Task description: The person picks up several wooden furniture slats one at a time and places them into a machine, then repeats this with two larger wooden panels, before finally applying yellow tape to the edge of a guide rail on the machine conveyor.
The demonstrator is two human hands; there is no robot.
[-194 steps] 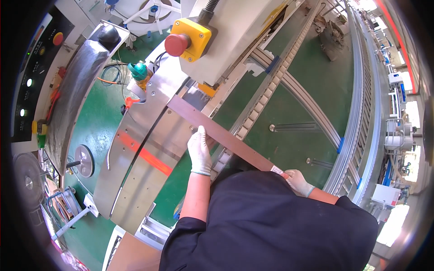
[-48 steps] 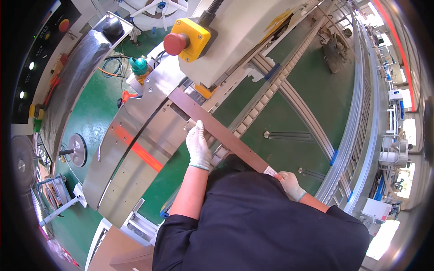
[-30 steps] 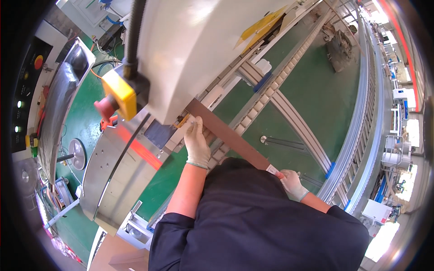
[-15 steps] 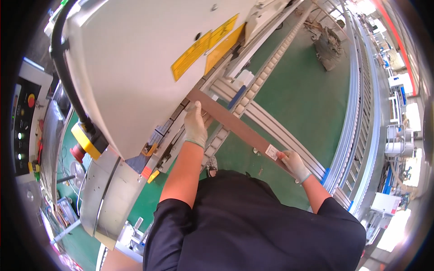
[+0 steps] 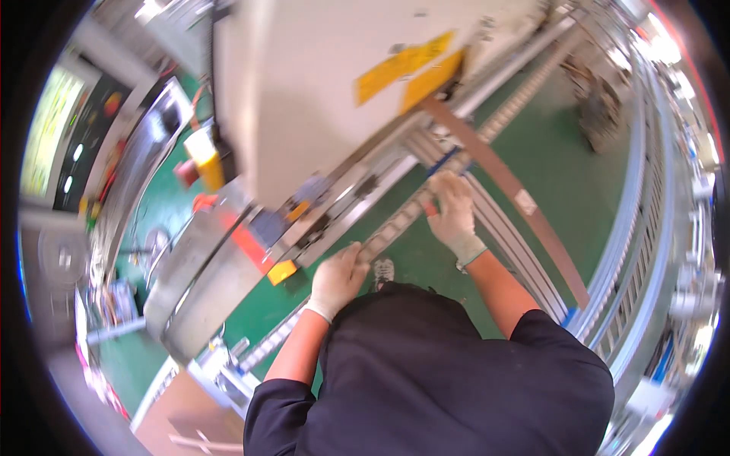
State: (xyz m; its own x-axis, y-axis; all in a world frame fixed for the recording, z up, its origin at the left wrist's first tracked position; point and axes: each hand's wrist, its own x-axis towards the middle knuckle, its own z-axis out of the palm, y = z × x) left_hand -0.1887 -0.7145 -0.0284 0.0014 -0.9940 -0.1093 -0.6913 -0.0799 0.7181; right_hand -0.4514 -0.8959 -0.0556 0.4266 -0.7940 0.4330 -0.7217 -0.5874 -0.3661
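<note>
A long, narrow brown board (image 5: 496, 163) with a white label (image 5: 525, 201) lies slantwise from the machine's edge toward the conveyor at the right. Neither hand is holding it. My right hand (image 5: 455, 216), in a pale glove, is over the roller rail (image 5: 395, 226), just left of the board and apart from it. Its fingers are loosely bent, with nothing seen in them. Lower and to the left, my gloved left hand (image 5: 339, 280) has its fingers stretched toward the rail; whether they touch it, I cannot tell. Motion blurs the picture somewhat.
A large pale machine housing (image 5: 327, 91) with yellow labels fills the upper middle. At its lower left hangs a yellow box with a red button (image 5: 199, 162). Aluminium crossbars (image 5: 506, 235) run under the board. A long conveyor (image 5: 635, 220) borders the right.
Both hands have let go of the board. My right hand has moved left and up, away from the label end; my left hand has drawn back toward me. The view has shifted.
</note>
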